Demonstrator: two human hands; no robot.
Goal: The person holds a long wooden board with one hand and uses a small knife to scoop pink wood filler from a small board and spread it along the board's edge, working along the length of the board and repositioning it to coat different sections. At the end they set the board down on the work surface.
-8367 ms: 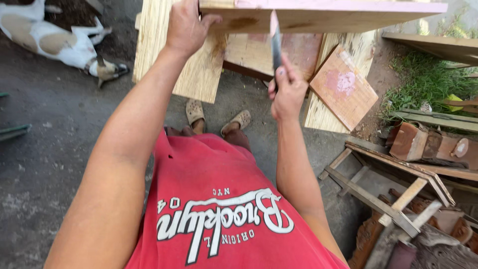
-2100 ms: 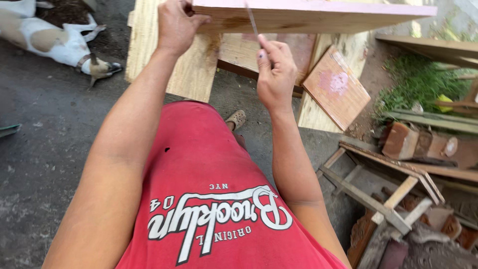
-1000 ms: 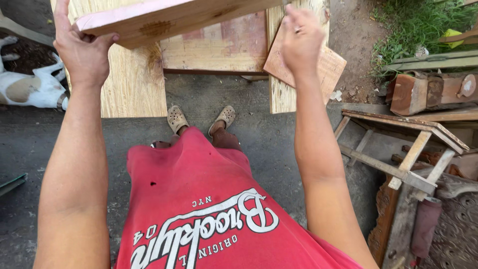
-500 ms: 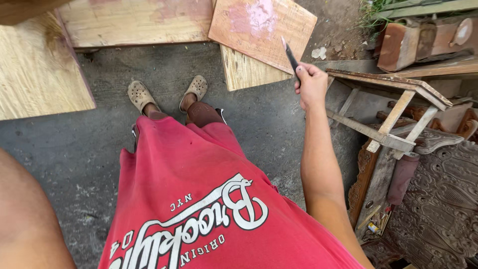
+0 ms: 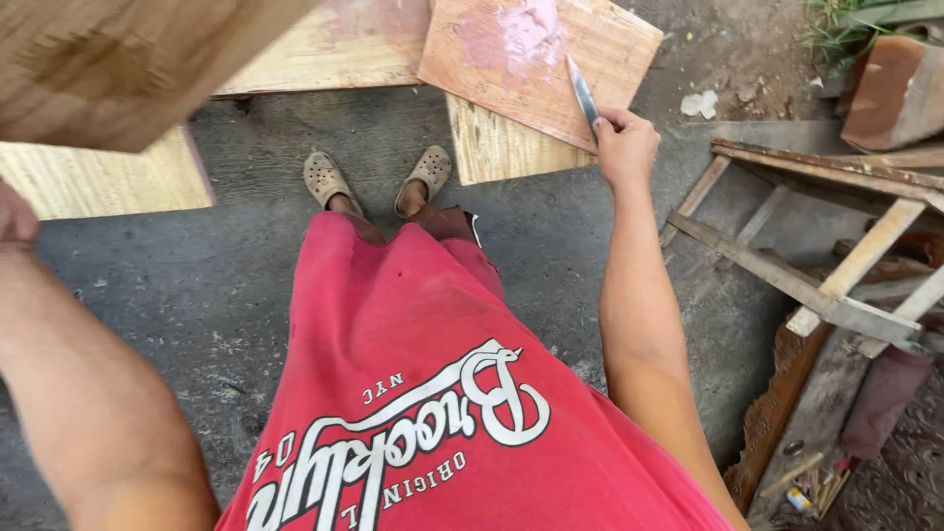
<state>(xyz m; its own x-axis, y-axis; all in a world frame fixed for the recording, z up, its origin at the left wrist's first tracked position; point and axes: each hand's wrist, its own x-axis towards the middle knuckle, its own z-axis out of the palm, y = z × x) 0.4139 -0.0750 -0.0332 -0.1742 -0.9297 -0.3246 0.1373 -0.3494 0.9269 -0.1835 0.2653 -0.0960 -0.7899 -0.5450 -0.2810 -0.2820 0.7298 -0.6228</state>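
The right hand (image 5: 625, 146) sits up around one o'clock, fingers curled tight round the handle of a thin metal blade (image 5: 583, 96) that points up and slightly left, its tip lying over a pink-stained plywood sheet (image 5: 539, 59) on the ground. The left hand (image 5: 15, 214) shows only at the frame's edge near nine o'clock, just beneath a thick wooden board (image 5: 118, 59) looming at eleven; whether it grips that board I cannot tell. Between the arms hangs a red shirt (image 5: 442, 413), and past its hem two tan clogs (image 5: 379, 179) stand on the grey concrete floor (image 5: 177, 295). A weathered wooden frame (image 5: 816, 256) lies at three o'clock.
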